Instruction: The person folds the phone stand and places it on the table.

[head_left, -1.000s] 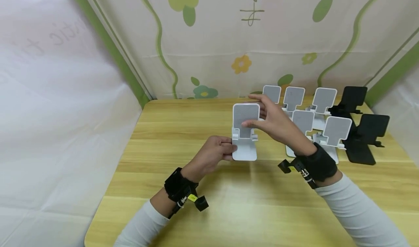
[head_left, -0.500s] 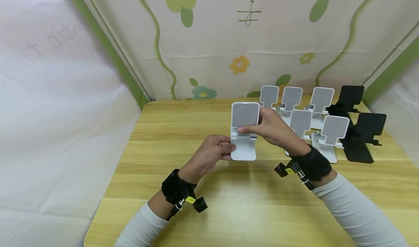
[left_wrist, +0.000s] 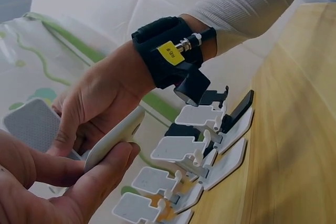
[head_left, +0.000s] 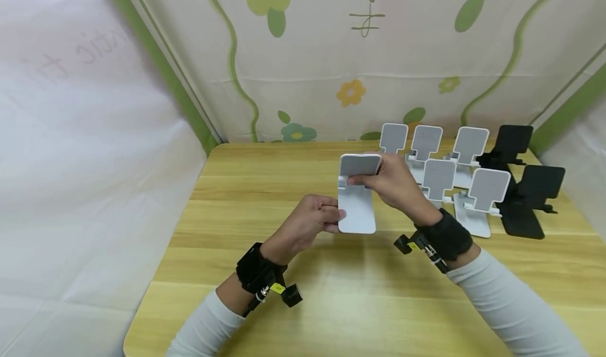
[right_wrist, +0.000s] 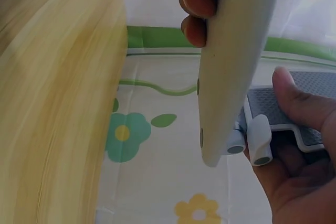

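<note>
A white folding phone stand (head_left: pixel 358 210) with a grey padded plate is held above the table between both hands. My left hand (head_left: pixel 310 217) pinches the left edge of its base, thumb on the near face. My right hand (head_left: pixel 395 181) grips the padded plate (head_left: pixel 360 163), its thumb lying low on the pad and its other fingers behind. In the right wrist view the plate (right_wrist: pixel 315 83) sticks out from the base (right_wrist: pixel 231 66) at an angle, with the hinge and a small hook (right_wrist: pixel 259 140) showing. The left wrist view shows the base (left_wrist: pixel 113 139) edge-on.
Several white phone stands (head_left: pixel 487 190) stand unfolded in rows at the table's right back, with black ones (head_left: pixel 539 186) beside them at the far right. A patterned cloth (head_left: pixel 303 57) hangs behind the wooden table (head_left: pixel 265 173). Each wrist wears a black camera strap (head_left: pixel 445 234).
My right hand has closed on the padded plate and tilted it back, so it looks shorter from above. My left hand has kept its pinch on the base.
</note>
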Available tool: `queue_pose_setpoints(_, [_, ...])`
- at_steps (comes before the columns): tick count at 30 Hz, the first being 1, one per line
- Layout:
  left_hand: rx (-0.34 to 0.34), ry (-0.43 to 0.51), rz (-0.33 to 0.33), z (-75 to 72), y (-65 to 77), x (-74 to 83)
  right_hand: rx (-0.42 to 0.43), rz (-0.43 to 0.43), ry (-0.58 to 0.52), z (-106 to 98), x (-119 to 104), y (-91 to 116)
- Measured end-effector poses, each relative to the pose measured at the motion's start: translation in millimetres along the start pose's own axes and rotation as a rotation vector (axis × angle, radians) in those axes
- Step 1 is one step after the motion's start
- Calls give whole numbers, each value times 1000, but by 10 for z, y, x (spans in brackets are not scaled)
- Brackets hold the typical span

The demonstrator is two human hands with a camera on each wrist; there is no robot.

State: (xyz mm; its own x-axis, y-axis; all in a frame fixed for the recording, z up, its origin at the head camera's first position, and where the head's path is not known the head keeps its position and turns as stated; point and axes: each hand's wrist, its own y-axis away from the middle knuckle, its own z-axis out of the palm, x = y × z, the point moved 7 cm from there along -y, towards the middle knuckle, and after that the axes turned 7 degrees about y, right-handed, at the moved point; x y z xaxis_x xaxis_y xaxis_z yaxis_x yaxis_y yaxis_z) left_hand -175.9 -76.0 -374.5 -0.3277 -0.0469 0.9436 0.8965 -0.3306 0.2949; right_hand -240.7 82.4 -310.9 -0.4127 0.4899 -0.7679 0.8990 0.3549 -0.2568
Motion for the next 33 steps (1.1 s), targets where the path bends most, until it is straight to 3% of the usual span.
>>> queue_pose_setpoints(6, [14, 9, -13, -28, -25, -30, 5, -33, 60, 2, -20, -17])
queue_pose_setpoints(15, [63, -27, 3, -144, -76, -53, 235, -434, 301, -202, -488, 66])
queue_pose_setpoints(20, [89, -19, -5, -194, -91, -59, 298, -511, 349, -174, -627, 98])
queue_pose_setpoints(24, [93, 13, 1, -243, -88, -11, 326, -554, 382, -101, -665, 154])
queue_pose_setpoints(33, [84, 145, 58, -357, -98, 260, 430, -871, 613, 276, -777, 487])
